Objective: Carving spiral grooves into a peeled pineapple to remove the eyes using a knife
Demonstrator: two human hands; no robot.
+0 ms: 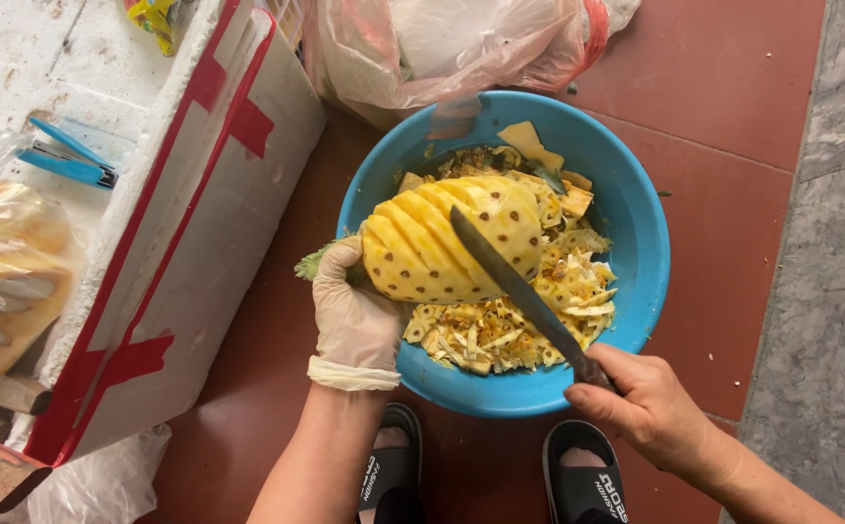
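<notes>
The left hand [355, 315], in a thin pale glove, was closed round the stalk end of a peeled pineapple [447, 241], which was held tilted over a blue basin [636, 243]. The right hand [641, 403], bare, was clenched round the handle of a long knife [515, 286], whose blade was laid against the fruit. Beneath both, peel scraps [500, 335] were heaped in the basin. Left of the gloved hand, a white foam box [199, 223] with red tape was stood; beyond the basin, a plastic bag [442, 44].
</notes>
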